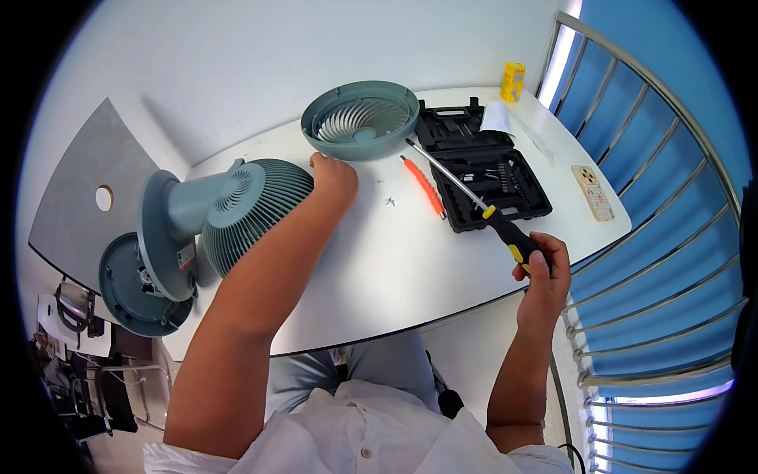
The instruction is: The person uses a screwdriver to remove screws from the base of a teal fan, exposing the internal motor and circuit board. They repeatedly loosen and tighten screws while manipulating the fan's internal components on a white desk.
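Note:
A green fan (253, 213) lies on its side at the left, its ribbed housing facing up and its round base tipped upright, with a detached cover (126, 292) beside it. My left hand (332, 182) rests at the housing's right edge, fingers curled on it and partly hidden. My right hand (541, 268) grips the black and yellow handle of a long screwdriver (505, 229), whose shaft points up-left over an open black tool case (513, 197). A detached front grille ring (359, 138) lies at the back. Small screws (390, 201) and an orange flexible shaft (422, 186) lie on the white table.
A yellow box (512, 82) and a white paper (496, 118) are at the back right, near a phone (592, 193). A steel railing (675, 268) borders the right side. A grey board (75, 197) stands beyond the table's left; a kettle (73, 304) is below it.

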Demonstrator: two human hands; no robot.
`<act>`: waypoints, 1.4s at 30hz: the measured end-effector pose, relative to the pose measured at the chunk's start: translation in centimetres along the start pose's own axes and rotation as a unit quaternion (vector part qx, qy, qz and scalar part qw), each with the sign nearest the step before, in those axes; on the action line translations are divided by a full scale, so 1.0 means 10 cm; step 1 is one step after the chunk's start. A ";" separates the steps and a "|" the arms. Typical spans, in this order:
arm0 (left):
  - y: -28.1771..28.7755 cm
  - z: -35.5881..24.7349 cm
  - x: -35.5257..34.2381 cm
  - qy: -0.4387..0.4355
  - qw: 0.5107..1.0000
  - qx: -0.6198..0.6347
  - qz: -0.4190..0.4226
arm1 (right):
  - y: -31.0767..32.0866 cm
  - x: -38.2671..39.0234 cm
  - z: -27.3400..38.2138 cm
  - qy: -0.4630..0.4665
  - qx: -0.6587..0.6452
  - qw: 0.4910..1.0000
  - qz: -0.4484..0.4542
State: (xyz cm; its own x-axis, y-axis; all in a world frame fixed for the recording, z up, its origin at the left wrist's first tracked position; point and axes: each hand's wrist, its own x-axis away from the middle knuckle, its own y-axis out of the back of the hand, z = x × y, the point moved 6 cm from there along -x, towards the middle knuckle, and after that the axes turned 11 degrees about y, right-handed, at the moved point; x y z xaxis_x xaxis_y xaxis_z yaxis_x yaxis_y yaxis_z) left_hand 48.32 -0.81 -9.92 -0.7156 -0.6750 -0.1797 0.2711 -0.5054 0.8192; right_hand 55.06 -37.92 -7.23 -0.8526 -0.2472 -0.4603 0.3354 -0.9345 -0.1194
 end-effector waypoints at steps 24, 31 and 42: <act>-0.40 0.01 -0.43 -0.105 0.980 0.126 0.110 | 0.21 0.06 0.08 0.005 -0.042 0.999 -0.020; -0.28 -0.06 -0.36 -0.104 0.987 0.074 0.099 | 0.24 0.09 0.11 -0.005 -0.044 0.999 -0.022; 1.35 1.18 1.36 -0.278 0.885 0.361 -0.094 | -0.12 0.32 -0.03 0.014 -0.108 0.987 0.114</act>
State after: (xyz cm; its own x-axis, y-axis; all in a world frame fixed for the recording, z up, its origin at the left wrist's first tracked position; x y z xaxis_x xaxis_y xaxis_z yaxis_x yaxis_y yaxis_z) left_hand 34.66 -10.53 5.12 -0.9651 -0.1444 -0.2185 -0.2251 0.0311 0.9738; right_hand 52.09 -37.51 -8.86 -0.7348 -0.4342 -0.5211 0.5975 -0.7781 -0.1941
